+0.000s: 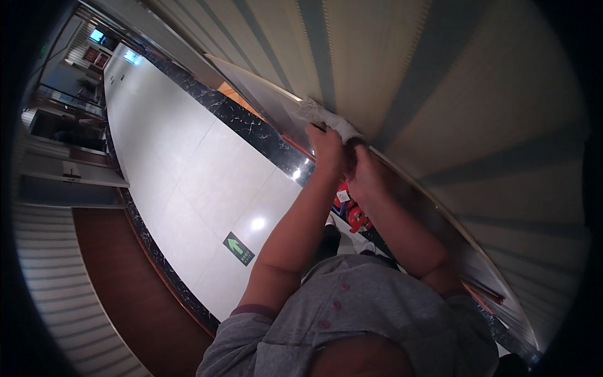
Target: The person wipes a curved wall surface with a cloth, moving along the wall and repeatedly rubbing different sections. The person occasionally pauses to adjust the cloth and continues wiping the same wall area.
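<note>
A crumpled white cloth lies along the narrow trim ledge of the striped wall in front of me. My left hand has its fingers bent at the cloth and grips its lower side. A small dark shape shows between that hand and the cloth; what it is I cannot tell. My right hand is beside the left, its fingertips in shadow at the cloth's near end. Whether they grip it is hidden. Below both hands, red fire extinguishers stand at the foot of the wall.
Striped wall covering rises above the ledge. A pale tiled floor with a black marbled border runs down the corridor. An exit arrow sign is set in the floor. Across stands a brown wall panel beside a door.
</note>
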Available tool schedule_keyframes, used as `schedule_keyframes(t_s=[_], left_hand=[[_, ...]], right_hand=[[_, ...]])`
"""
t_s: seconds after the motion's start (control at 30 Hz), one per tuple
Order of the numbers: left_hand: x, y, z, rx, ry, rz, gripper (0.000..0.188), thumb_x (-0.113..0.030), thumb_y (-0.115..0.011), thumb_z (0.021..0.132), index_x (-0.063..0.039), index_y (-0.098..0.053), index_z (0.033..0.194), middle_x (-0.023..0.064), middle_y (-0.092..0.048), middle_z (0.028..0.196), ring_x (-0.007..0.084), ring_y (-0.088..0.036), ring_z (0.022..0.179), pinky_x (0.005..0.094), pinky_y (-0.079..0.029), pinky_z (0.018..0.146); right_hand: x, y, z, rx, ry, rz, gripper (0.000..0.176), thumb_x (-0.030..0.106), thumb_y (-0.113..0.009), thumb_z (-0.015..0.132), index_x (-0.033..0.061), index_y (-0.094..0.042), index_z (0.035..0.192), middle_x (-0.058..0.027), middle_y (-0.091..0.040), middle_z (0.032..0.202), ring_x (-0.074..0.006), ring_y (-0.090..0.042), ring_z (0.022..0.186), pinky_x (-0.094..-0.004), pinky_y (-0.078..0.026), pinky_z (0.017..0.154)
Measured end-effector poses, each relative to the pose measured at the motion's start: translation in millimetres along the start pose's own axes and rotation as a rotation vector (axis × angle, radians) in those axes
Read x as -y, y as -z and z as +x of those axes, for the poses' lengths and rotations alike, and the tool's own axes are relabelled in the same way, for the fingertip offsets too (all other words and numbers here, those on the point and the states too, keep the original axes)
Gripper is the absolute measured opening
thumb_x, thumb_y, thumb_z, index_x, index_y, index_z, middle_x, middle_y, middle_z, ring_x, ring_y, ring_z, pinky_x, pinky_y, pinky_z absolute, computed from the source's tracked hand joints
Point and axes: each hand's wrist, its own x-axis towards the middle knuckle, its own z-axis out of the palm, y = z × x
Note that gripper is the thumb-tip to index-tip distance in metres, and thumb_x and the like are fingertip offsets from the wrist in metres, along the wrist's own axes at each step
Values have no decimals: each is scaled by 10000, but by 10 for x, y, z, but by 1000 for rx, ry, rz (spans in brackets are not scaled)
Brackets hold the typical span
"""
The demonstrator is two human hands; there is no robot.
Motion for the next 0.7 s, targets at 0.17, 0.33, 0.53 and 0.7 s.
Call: schedule_keyframes(t_s=[0.17, 0.33, 0.53, 0.7], left_hand=[[-102, 200, 418, -13, 132, -247, 342, -91, -514, 841, 79, -441, 1128, 250, -548, 1114, 367, -549, 1032, 409, -434, 875], [45, 322, 917, -39, 193, -326, 329, -65, -500, 827, 81, -465, 1119, 240, -562, 1084, 347, -568, 993, 395, -451, 853], [-202, 616, 1265, 26, 186, -554, 294, -48, -498, 835, 49, -474, 1113, 181, -568, 1039, 278, -596, 886, 369, -514, 726], [-295, 676, 1296, 15, 274, -483, 323, -60, -507, 838, 42, -419, 1132, 178, -543, 1053, 275, -592, 882, 388, -523, 725]], right_hand=[[-208, -239, 305, 68, 31, -122, 268, 247, -531, 934, 59, -559, 1124, -32, -602, 1026, -124, -574, 869, -261, -461, 704], [-352, -582, 599, 78, -60, -160, 226, 256, -548, 938, 90, -572, 1088, -19, -623, 983, -124, -602, 846, -260, -489, 708], [-591, -1078, 855, 82, -44, -22, 167, 229, -553, 926, 97, -595, 1020, -20, -632, 943, -138, -608, 787, -295, -502, 683], [-591, -1108, 803, 133, -8, -66, 140, 224, -574, 909, 107, -612, 978, -10, -643, 907, -129, -603, 775, -286, -493, 690]])
